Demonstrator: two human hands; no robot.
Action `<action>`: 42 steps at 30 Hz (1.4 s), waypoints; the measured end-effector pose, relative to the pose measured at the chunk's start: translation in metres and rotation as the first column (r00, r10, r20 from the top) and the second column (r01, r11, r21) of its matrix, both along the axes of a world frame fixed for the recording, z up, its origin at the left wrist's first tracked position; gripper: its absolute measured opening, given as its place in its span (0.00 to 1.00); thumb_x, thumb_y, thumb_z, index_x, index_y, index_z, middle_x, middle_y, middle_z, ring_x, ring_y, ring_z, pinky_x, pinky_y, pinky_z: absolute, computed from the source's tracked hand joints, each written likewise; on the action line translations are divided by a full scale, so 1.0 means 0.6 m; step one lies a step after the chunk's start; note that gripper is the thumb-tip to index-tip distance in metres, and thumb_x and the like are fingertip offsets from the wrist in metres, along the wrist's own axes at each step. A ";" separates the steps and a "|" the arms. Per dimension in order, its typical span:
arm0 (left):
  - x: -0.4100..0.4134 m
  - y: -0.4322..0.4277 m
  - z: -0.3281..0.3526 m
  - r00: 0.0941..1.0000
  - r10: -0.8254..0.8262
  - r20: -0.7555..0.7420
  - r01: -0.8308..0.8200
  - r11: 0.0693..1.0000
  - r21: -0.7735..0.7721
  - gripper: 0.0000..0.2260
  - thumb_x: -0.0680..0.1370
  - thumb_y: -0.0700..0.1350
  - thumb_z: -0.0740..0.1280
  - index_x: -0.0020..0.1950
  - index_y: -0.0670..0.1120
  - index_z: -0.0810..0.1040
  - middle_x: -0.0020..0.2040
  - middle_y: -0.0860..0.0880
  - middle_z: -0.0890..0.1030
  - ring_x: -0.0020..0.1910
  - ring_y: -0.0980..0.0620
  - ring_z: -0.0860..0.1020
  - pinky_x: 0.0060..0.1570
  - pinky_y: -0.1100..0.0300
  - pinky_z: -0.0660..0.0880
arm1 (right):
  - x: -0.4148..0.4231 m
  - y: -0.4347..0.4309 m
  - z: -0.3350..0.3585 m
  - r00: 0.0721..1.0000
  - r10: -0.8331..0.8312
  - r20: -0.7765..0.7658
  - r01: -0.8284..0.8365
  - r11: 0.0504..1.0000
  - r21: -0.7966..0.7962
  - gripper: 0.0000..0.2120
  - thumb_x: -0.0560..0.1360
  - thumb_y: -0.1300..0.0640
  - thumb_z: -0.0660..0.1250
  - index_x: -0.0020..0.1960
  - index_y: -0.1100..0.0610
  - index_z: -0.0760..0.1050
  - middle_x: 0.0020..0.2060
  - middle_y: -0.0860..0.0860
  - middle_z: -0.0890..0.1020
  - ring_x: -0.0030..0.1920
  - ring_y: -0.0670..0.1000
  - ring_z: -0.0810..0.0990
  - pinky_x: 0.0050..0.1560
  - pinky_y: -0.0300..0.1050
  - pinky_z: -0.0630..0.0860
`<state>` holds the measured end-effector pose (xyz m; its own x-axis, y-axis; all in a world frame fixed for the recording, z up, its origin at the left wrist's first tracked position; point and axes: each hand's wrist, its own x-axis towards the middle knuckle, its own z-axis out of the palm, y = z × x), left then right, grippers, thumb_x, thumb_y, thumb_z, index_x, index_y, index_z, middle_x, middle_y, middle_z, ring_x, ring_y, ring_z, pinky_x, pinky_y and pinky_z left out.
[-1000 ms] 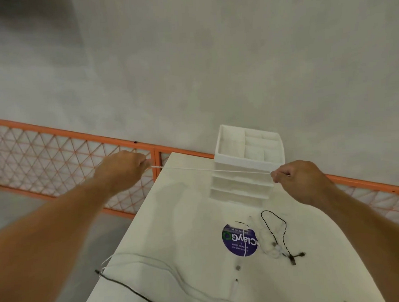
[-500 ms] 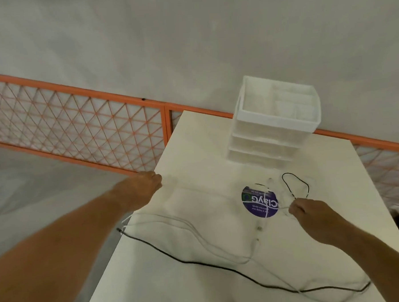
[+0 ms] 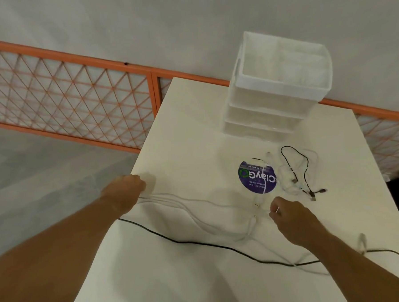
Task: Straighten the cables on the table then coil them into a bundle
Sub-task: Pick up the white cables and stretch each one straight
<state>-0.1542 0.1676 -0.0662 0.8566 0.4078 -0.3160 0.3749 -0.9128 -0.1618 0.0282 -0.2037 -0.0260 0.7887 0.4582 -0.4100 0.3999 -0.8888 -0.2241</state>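
Observation:
Several thin white cables run across the white table from its left edge toward the middle. A long black cable crosses the table nearer to me. A small tangle of black and white short cables lies right of a round purple sticker. My left hand sits at the table's left edge with fingers curled over the white cables' ends. My right hand is low over the table with fingers curled, pinching a white cable's plug end.
A stack of white drawer trays stands at the table's far side. An orange mesh fence runs behind and left of the table. A grey plug lies near the right front edge.
Both hands came down from holding a white cable taut in the air to the table surface. The view tilted downward, and my right hand moved nearer to me.

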 end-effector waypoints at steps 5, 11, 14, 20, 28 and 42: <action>-0.009 -0.010 -0.005 0.999 0.044 -0.017 -0.045 0.999 -0.031 0.11 0.75 0.37 0.59 0.50 0.49 0.78 0.49 0.48 0.78 0.46 0.47 0.79 0.41 0.58 0.73 | -0.011 -0.010 -0.017 0.998 0.054 0.010 -0.053 0.997 -0.049 0.06 0.78 0.50 0.60 0.43 0.49 0.69 0.36 0.48 0.78 0.37 0.50 0.76 0.36 0.45 0.72; -0.017 -0.027 0.002 0.993 0.112 -0.048 -0.115 0.991 -0.068 0.15 0.75 0.36 0.59 0.55 0.51 0.79 0.53 0.48 0.79 0.50 0.46 0.79 0.43 0.60 0.74 | -0.007 -0.017 -0.026 0.995 0.098 0.035 -0.096 0.994 -0.047 0.07 0.78 0.50 0.60 0.44 0.51 0.69 0.36 0.47 0.77 0.36 0.49 0.75 0.32 0.41 0.68; -0.018 -0.033 0.009 0.993 0.094 -0.068 -0.098 0.994 -0.046 0.16 0.75 0.35 0.59 0.58 0.49 0.78 0.55 0.47 0.78 0.52 0.46 0.79 0.50 0.58 0.77 | -0.006 -0.018 -0.030 0.991 0.128 0.042 -0.126 0.991 -0.043 0.06 0.78 0.50 0.60 0.45 0.51 0.70 0.36 0.47 0.77 0.35 0.48 0.75 0.32 0.39 0.68; -0.020 -0.045 0.021 0.975 0.185 -0.119 -0.194 0.979 -0.064 0.15 0.73 0.36 0.58 0.53 0.48 0.79 0.49 0.47 0.80 0.47 0.46 0.80 0.45 0.58 0.78 | -0.005 -0.030 -0.036 0.991 0.128 -0.039 -0.130 0.991 -0.026 0.05 0.77 0.50 0.62 0.45 0.50 0.71 0.37 0.46 0.79 0.37 0.48 0.78 0.40 0.45 0.78; 0.017 -0.070 0.037 0.979 0.202 0.016 -0.196 0.964 -0.177 0.10 0.78 0.43 0.56 0.46 0.47 0.76 0.43 0.47 0.79 0.42 0.46 0.78 0.39 0.56 0.73 | -0.001 -0.036 -0.022 0.983 0.131 -0.125 -0.132 0.991 -0.004 0.07 0.76 0.48 0.64 0.52 0.50 0.73 0.46 0.47 0.80 0.44 0.47 0.79 0.48 0.45 0.78; 0.193 -0.295 0.024 0.953 0.124 0.277 0.028 0.873 -0.487 0.16 0.79 0.56 0.57 0.39 0.48 0.75 0.43 0.46 0.81 0.42 0.44 0.77 0.41 0.56 0.71 | 0.040 -0.080 -0.010 0.980 0.037 -0.193 -0.027 0.998 0.055 0.09 0.75 0.45 0.64 0.51 0.48 0.75 0.45 0.44 0.79 0.45 0.45 0.78 0.48 0.42 0.77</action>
